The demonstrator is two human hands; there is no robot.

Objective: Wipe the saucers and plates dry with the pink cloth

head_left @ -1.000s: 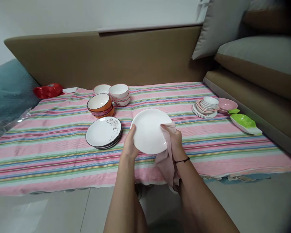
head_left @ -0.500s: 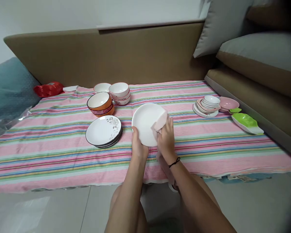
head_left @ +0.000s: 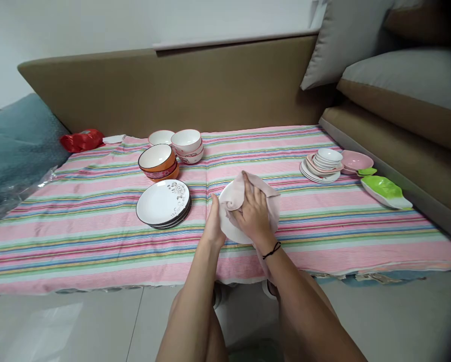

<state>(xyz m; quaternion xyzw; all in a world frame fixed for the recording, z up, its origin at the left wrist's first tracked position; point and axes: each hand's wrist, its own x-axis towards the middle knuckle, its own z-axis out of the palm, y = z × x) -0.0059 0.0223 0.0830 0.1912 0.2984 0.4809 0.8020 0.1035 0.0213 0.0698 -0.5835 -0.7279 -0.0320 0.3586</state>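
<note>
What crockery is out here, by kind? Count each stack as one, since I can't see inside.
In the left hand, white round plate: 1
Plate stacks (black-rimmed white plates, small white dishes): 2
Bowl stacks (orange bowls, flowered white bowls): 2
Single white bowl: 1
Single dishes (pink dish, green leaf-shaped dish): 2
Total: 8

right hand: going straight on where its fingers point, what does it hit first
Probably nothing until the brown sofa back: past the plate rim lies only striped cover. The bowls sit left of that line.
</note>
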